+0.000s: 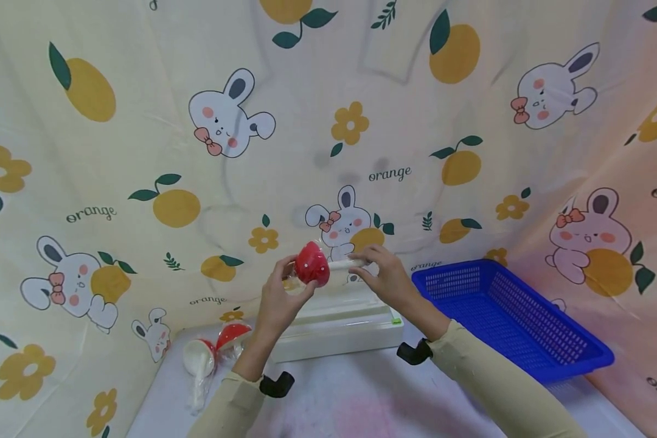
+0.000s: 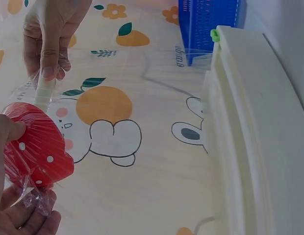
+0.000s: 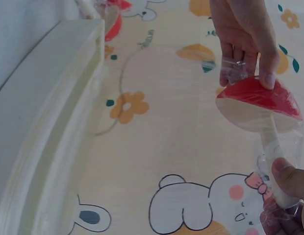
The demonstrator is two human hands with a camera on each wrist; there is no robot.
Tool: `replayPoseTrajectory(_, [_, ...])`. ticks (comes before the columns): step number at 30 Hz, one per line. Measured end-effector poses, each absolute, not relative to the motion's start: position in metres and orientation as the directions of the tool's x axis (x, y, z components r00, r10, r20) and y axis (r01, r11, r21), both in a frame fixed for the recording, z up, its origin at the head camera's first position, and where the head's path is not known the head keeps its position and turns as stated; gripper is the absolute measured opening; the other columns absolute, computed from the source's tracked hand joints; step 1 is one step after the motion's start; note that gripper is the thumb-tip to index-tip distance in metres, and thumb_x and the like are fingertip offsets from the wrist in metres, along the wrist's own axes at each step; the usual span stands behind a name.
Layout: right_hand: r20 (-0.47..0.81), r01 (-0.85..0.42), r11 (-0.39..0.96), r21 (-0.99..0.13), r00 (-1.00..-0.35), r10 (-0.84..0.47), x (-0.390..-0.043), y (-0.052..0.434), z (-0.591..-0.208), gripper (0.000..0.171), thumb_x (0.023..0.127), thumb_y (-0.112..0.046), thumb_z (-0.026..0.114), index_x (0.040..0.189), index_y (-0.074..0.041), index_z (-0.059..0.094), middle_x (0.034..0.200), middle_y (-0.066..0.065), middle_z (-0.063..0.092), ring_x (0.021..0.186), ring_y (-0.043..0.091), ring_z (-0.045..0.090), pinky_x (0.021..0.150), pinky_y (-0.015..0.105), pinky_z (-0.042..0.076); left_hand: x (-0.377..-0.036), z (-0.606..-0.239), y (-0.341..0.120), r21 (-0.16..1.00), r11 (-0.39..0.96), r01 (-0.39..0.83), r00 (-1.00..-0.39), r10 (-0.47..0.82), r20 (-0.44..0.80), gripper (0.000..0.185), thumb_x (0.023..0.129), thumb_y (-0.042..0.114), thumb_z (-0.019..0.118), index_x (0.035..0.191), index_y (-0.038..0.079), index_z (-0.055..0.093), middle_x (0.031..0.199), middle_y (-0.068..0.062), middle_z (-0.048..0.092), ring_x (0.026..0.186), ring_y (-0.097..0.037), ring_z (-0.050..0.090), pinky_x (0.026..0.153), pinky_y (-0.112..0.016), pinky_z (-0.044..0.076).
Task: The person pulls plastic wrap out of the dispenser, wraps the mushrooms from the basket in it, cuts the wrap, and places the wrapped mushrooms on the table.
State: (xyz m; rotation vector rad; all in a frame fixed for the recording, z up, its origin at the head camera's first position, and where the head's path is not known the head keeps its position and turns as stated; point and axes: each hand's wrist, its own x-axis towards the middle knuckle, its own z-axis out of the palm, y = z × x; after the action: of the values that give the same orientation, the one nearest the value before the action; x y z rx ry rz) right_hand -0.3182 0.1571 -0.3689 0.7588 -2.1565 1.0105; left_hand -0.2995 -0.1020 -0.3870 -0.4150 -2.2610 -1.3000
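Above the desk (image 1: 361, 389), in front of the white sealing machine (image 1: 339, 325), both hands hold one toy mushroom (image 1: 312, 264) in midair inside a clear plastic wrapper (image 3: 284, 208). The left hand (image 1: 278, 301) has its grip curled round the red, white-dotted cap, thumb on top; the right hand (image 1: 385, 277) pinches the pale stem through the film. Handling it well would seem to call for keeping the film taut and smooth along the stem, with the cap steady, so the wrapper does not bunch or slip. To the right, the blue basket (image 1: 525, 340) shows only its mesh floor, with nothing visible inside. At the left, two more wrapped mushrooms (image 1: 213, 353) lie on the desk.
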Motion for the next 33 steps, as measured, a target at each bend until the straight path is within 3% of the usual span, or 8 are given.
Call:
replayPoseTrajectory(17, [0.773, -0.745, 0.525, -0.412, -0.59, -0.232, -0.313, 0.159, -0.348, 0.035, 0.089, -0.005, 0.088, 0.123, -0.007, 0.078, 0.117, 0.01, 0.073, 0.101, 0.024, 0.068, 0.091, 0.044, 0.063, -0.294, -0.367, -0.098, 0.678, 0.498, 0.54, -0.786, 0.011, 0.618, 0.078, 0.085, 0.021, 0.093, 0.151, 0.016, 0.052, 0.147, -0.006, 0.064, 0.13, -0.028, 0.061, 0.105, -0.052, 0.056])
replayPoseTrajectory(33, [0.746, -0.717, 0.527, -0.458, -0.631, -0.211, -0.268, 0.165, -0.365, 0.035, 0.089, -0.012, 0.09, 0.122, -0.015, 0.08, 0.122, 0.002, 0.076, 0.111, 0.021, 0.072, 0.093, 0.046, 0.062, -0.251, -0.384, -0.103, 0.701, 0.516, 0.492, -0.834, 0.05, 0.549, 0.085, 0.078, 0.024, 0.097, 0.15, 0.02, 0.052, 0.146, 0.0, 0.062, 0.13, -0.025, 0.06, 0.1, -0.049, 0.059])
